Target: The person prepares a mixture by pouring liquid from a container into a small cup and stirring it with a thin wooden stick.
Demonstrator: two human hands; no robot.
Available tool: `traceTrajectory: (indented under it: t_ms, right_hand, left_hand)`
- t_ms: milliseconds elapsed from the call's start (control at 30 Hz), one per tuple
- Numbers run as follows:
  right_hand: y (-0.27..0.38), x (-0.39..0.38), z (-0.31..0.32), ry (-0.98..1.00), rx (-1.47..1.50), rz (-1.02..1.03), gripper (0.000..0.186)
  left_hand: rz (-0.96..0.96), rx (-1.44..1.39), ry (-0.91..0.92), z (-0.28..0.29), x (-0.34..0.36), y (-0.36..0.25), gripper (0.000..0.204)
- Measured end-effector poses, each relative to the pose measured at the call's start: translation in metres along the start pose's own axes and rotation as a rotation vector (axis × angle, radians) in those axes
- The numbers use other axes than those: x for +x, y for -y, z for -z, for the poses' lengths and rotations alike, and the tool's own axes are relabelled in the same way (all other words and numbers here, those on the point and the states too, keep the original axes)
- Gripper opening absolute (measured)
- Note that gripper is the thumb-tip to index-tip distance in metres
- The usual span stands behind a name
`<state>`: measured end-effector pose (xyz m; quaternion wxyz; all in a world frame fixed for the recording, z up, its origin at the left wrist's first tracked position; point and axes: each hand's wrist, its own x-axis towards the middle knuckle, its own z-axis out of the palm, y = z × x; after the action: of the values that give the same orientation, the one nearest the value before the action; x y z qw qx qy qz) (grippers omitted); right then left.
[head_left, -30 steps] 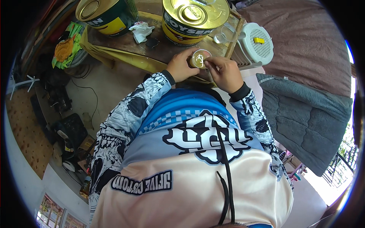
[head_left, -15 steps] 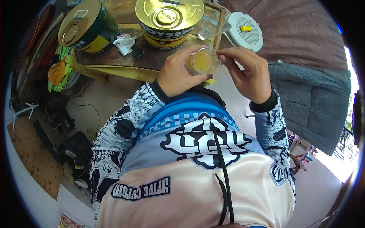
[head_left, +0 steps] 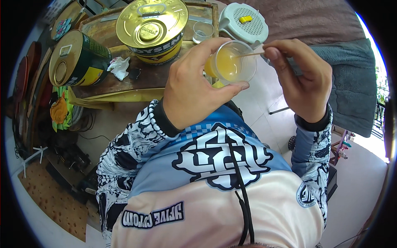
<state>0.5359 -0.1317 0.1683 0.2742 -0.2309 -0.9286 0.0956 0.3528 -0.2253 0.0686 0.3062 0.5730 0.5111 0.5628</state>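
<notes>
Drinking cup [head_left: 249, 68] is showing clear, smooth plastic; yellow liquid [head_left: 228, 64] in it is catching a glossy highlight. Thin stick [head_left: 253, 54] is looking like matt wood. Nearer gold-topped can [head_left: 173, 18] is showing shiny embossed metal on the lid; green-sided can [head_left: 68, 49] is showing duller gold metal. Table [head_left: 142, 86] is showing worn, scuffed wood. Crumpled tissue [head_left: 119, 68] is looking like matt paper. Perforated stool [head_left: 233, 25] is showing smooth white plastic. Grey blanket [head_left: 355, 99] is looking plush, matt; brown cover [head_left: 289, 16] is showing wrinkled cloth. Jersey [head_left: 231, 206] is gleaming, satiny fabric.
</notes>
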Motion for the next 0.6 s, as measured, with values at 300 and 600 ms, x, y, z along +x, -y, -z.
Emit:
traceTrajectory:
  t_ms: [300, 600]
  right_hand:
    - [-0.008, -0.01, 0.031, 0.065, 0.138, 0.021, 0.017]
    - [-0.013, -0.005, 0.038, 0.012, 0.12, -0.088, 0.019]
  left_hand:
    - [-0.047, 0.083, -0.019, -0.006, 0.002, -0.018, 0.067]
    - [-0.06, 0.111, -0.048, -0.004, 0.002, -0.021, 0.065]
